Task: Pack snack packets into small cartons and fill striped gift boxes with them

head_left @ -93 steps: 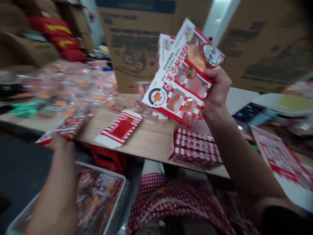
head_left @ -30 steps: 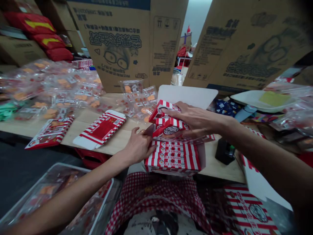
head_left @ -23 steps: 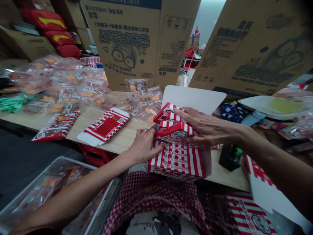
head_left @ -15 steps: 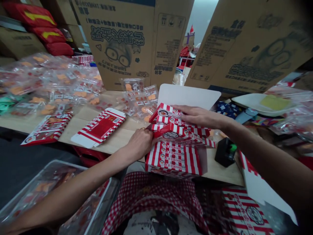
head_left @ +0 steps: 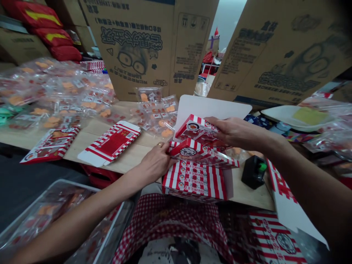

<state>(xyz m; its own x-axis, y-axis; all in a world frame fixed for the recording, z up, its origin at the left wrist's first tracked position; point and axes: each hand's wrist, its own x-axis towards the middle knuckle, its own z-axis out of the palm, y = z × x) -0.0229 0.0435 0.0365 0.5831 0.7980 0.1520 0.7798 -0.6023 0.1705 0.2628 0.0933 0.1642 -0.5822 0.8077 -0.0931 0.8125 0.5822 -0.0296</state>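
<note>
My right hand [head_left: 238, 132] has its thumb and fingers closed round a red-and-white striped snack box [head_left: 194, 129], held tilted in front of a raised white flap [head_left: 217, 104]. Nearer to me, my left hand [head_left: 156, 161] grips the left end of a second striped snack box [head_left: 192, 150]; its fingertips are partly hidden. Both boxes are above an open display carton [head_left: 195, 197], where several similar boxes [head_left: 191, 178] stand packed in a row, edges up. The flap rises from the carton's far side.
Left of the carton lie a flat striped box [head_left: 111, 143] and a filled pack [head_left: 52, 143]. Clear sachets [head_left: 68, 91] are heaped behind them. A black tape dispenser [head_left: 253, 172] stands at right. Large cardboard boxes [head_left: 143, 47] wall the back. A plastic tub [head_left: 59, 183] is below left.
My right hand lay flat over the boxes; now it is closed round the rear one, which has moved up and right, apart from the front one. My left hand has stayed nearly in place.
</note>
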